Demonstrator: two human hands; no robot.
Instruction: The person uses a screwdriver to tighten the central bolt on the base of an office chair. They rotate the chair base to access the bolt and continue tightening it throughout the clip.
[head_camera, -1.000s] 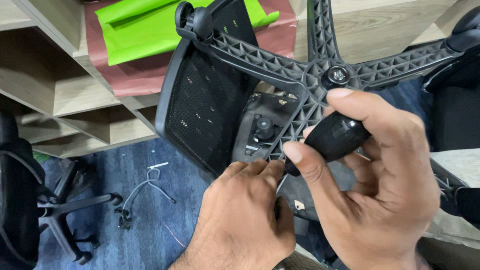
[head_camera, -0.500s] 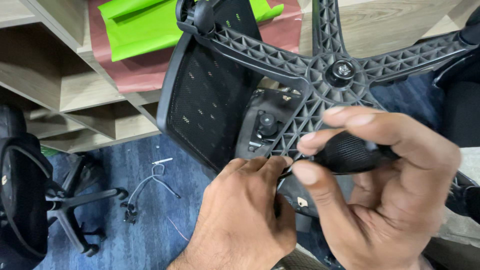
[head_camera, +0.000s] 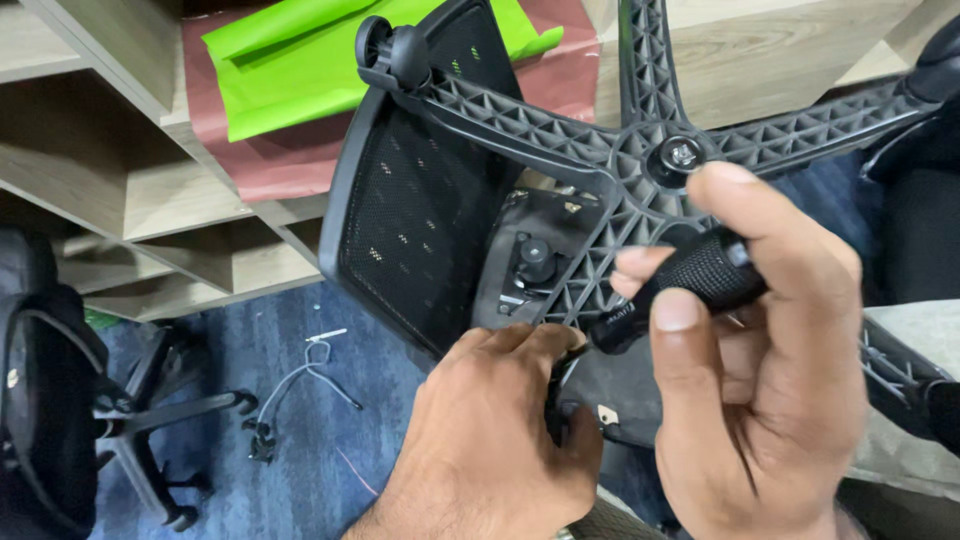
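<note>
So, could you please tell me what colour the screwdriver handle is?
Black, textured screwdriver handle, head view.

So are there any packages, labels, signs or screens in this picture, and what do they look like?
Small tag: pale, roughly square, on the dark underside of the chair, just right of the left hand.
Faint pale marking: on the black screwdriver handle held in the right hand, too blurred to make out.
Small pale mark: on the black chair at the left edge.
No packages, signs or screens show.

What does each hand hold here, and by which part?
The right hand holds a black screwdriver by its textured handle. The left hand grips something near its tip, but what cannot be told.
</note>
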